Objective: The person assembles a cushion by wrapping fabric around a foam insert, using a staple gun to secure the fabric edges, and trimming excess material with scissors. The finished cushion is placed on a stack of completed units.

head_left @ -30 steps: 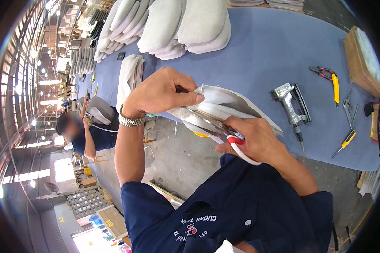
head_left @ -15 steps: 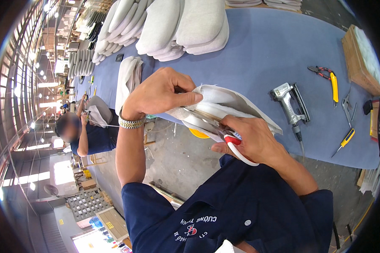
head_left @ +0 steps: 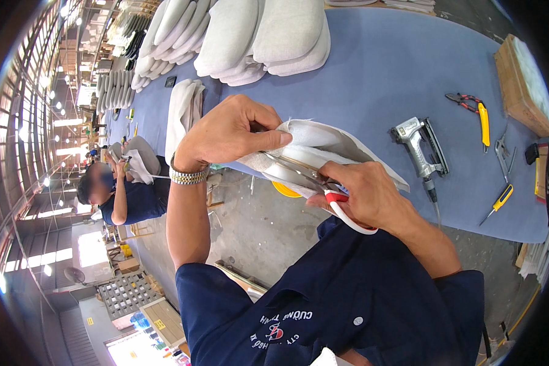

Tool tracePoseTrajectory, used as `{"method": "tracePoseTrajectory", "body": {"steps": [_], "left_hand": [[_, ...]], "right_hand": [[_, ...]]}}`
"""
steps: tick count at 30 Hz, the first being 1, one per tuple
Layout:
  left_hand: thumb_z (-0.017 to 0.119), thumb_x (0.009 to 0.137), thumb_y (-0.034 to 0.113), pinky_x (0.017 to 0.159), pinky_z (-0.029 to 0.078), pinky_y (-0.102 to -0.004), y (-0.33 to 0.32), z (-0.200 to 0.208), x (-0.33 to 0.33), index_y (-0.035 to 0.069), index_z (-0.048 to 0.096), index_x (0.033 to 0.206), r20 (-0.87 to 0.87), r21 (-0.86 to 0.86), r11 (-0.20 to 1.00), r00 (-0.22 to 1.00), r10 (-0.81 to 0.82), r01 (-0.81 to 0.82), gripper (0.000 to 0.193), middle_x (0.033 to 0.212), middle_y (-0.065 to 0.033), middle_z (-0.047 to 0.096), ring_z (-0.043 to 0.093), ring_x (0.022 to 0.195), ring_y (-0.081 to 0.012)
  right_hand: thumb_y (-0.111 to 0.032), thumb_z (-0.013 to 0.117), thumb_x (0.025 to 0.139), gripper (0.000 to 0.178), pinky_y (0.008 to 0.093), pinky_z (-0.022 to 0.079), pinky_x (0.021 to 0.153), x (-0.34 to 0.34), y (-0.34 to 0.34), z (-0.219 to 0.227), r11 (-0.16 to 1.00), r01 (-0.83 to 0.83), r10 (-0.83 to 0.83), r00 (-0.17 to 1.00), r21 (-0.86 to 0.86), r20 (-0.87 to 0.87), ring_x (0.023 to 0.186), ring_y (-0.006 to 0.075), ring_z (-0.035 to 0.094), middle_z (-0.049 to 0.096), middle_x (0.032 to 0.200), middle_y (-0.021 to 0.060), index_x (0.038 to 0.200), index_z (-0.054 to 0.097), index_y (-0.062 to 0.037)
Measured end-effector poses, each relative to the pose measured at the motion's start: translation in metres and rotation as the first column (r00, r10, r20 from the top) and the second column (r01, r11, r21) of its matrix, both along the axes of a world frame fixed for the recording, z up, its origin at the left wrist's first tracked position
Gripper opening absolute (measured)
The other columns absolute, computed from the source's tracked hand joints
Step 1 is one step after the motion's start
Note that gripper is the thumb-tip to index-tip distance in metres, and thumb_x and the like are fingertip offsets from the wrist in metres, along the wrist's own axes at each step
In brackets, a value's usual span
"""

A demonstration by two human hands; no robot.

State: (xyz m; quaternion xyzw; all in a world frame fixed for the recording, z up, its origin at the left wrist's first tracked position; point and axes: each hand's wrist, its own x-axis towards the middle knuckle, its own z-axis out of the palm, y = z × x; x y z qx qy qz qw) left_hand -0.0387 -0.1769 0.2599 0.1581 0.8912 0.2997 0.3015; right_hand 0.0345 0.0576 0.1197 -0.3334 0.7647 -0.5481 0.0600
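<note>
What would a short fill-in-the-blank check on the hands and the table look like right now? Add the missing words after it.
1. The right hand holds a pair of red-and-white-handled ____.
2. The left hand, with a metal-banded ____ on its wrist, grips the pale fabric piece.
3. The yellow-handled screwdriver lies on a tabletop whose colour is greyish ____.

Missing words: scissors; watch; blue.

Navy shirt (head_left: 372,280), below grip of right hand (head_left: 366,192): white embroidered lettering (head_left: 287,318), inverted, beside red-and-white emblem (head_left: 275,332). Pneumatic stapler (head_left: 418,146), right of grip: small dark marking, illegible. Yellow sign (head_left: 90,321), far lower left of grip: illegible.
</note>
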Motion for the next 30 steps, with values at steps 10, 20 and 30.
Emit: {"method": "tracePoseTrajectory", "body": {"steps": [10, 20, 30], "left_hand": [[0.076, 0.097, 0.017, 0.055, 0.026, -0.0326, 0.004, 0.001, 0.002, -0.004, 0.054, 0.066, -0.014, 0.012, 1.000, 1.000, -0.023, 0.024, 0.043, 0.064, 0.0006, 0.037, 0.032, 0.062, -0.0087], [0.073, 0.099, 0.018, 0.054, 0.023, -0.0317, 0.000, 0.002, 0.005, -0.002, 0.050, 0.066, -0.019, -0.056, 0.998, 0.999, 0.034, -0.035, 0.045, 0.065, 0.0040, 0.033, 0.027, 0.062, -0.0062], [0.074, 0.099, 0.021, 0.053, 0.023, -0.0307, -0.004, -0.001, 0.004, -0.001, 0.053, 0.067, -0.045, -0.079, 0.996, 0.998, 0.043, -0.046, 0.044, 0.066, 0.0058, 0.035, 0.029, 0.061, -0.0044]], "right_hand": [[-0.046, 0.077, 0.089, 0.045, 0.0445, 0.054, 0.063, 0.005, 0.002, -0.009, 0.999, 0.031, -0.031, 0.999, -0.021, -0.016, 0.064, 0.0362, 0.070, 0.073, 0.076, 0.0171, 0.101, 0.071, -0.0032], [-0.063, 0.080, 0.079, 0.066, 0.0456, 0.053, 0.064, 0.003, 0.013, 0.006, 0.997, -0.071, 0.069, 0.993, 0.012, 0.091, 0.068, 0.0386, 0.070, 0.071, 0.077, 0.0175, 0.102, 0.069, -0.0021], [-0.046, 0.089, 0.074, 0.061, 0.0416, 0.056, 0.074, 0.004, 0.039, -0.007, 0.999, -0.017, 0.018, 0.999, -0.051, 0.031, 0.084, 0.0338, 0.073, 0.074, 0.096, 0.0160, 0.111, 0.071, 0.0002]]}}
